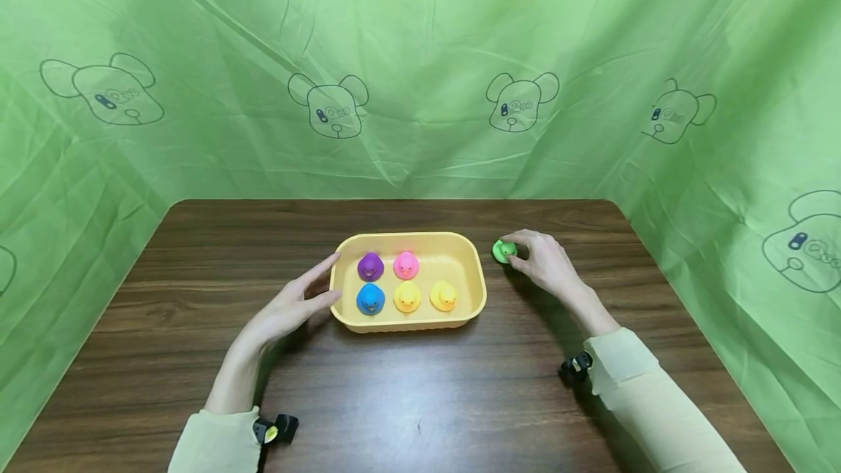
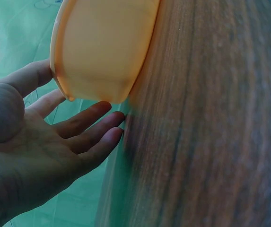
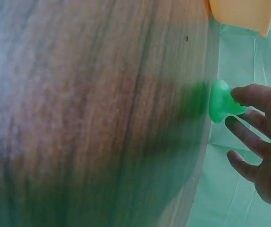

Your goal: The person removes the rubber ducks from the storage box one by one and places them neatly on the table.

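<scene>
My right hand (image 1: pixel 547 264) pinches a small green rubber duck (image 1: pixel 501 251) between thumb and fingers, to the right of a yellow tray (image 1: pixel 474 293). In the right wrist view the green duck (image 3: pixel 217 101) has its base toward the tabletop; I cannot tell whether it touches. Fairly straight fingers of my left hand (image 1: pixel 286 311) rest against the tray's left end, thumb and index at the rim. Inside the tray are a purple duck (image 1: pixel 371 267), a pink duck (image 1: pixel 406 266), a blue duck (image 1: pixel 371 299) and two yellow ducks (image 1: pixel 407 297), all upright.
The tray stands on a dark wood-grain table (image 1: pixel 407 393). Green cloth (image 1: pixel 420 57) printed with bear heads hangs behind the table and along both sides. Small black devices (image 1: pixel 575 368) are strapped at both wrists.
</scene>
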`<state>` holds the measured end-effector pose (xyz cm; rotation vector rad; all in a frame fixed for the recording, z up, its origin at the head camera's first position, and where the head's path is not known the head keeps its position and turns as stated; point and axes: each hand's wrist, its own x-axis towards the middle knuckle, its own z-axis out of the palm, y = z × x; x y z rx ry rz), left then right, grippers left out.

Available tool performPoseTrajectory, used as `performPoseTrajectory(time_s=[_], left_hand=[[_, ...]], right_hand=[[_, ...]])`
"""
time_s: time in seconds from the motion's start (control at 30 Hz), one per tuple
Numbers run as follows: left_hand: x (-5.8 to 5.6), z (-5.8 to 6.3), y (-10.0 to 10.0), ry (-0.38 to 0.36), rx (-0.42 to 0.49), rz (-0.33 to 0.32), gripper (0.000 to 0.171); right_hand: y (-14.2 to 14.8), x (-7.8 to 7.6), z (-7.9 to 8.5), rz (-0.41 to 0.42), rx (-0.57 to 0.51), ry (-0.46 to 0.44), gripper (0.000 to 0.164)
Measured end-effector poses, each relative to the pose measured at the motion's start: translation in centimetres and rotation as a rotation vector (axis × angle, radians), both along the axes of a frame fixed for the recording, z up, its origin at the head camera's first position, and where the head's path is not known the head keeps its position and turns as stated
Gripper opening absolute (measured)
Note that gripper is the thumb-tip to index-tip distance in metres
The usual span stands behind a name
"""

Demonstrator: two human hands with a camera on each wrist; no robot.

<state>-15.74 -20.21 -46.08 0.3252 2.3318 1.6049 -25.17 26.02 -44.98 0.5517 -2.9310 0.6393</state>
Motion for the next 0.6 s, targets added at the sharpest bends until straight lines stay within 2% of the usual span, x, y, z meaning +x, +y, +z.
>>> performPoseTrajectory(time_s=[0.6], left_hand=[[-0.04, 0.02, 0.08, -0.003, -0.004, 0.003, 0.074]], right_hand=[[-0.07, 0.00, -0.55, 0.003, 0.009, 0.013, 0.037]])
